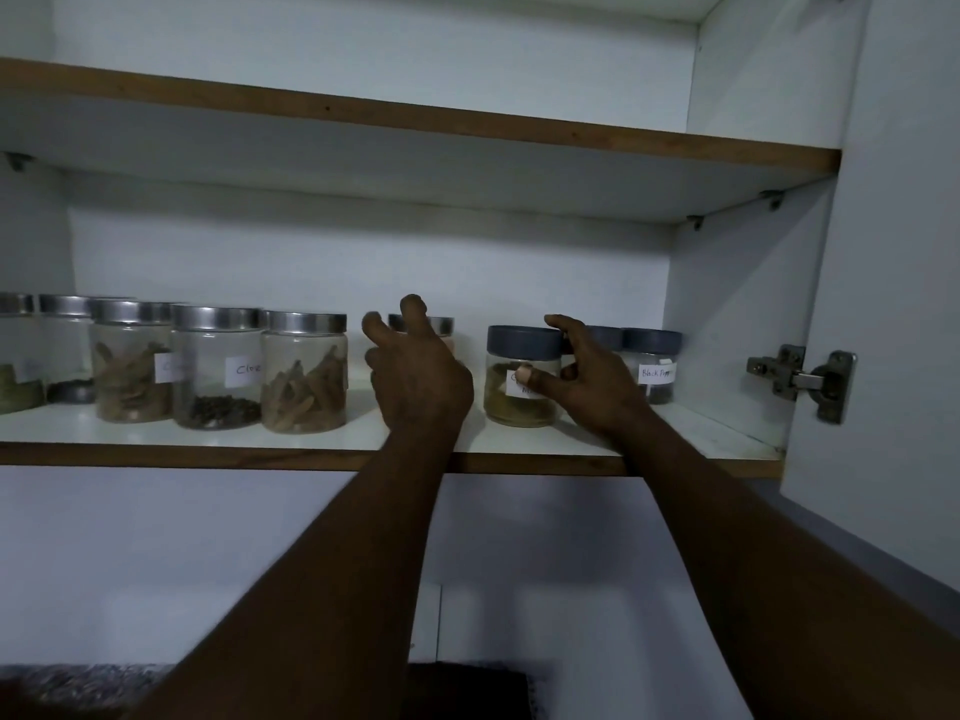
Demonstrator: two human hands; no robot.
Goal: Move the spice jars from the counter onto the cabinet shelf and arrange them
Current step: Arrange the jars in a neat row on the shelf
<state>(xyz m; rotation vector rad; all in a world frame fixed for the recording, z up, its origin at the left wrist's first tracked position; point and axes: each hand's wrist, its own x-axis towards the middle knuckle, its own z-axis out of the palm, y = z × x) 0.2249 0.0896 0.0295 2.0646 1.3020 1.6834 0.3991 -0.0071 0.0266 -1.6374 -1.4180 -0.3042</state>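
Spice jars line the white cabinet shelf [363, 431]. On the left stand several silver-lidded jars, among them one labelled clove [217, 367] and one with brown sticks [304, 372]. My left hand [415, 374] hovers open with spread fingers in front of another silver-lidded jar [441, 325], mostly hiding it. My right hand [589, 379] grips a grey-lidded jar [519, 376] of yellowish spice, thumb across its label and fingers at its right side. Behind it are two more grey-lidded jars; the rightmost one [652, 368] reads black pepper.
An upper shelf [415, 116] hangs above the jars. The open cabinet door [904, 304] with its metal hinge [802, 379] stands at the right. Bare shelf shows between the black pepper jar and the cabinet's right wall. A speckled counter [78, 685] lies at the bottom left.
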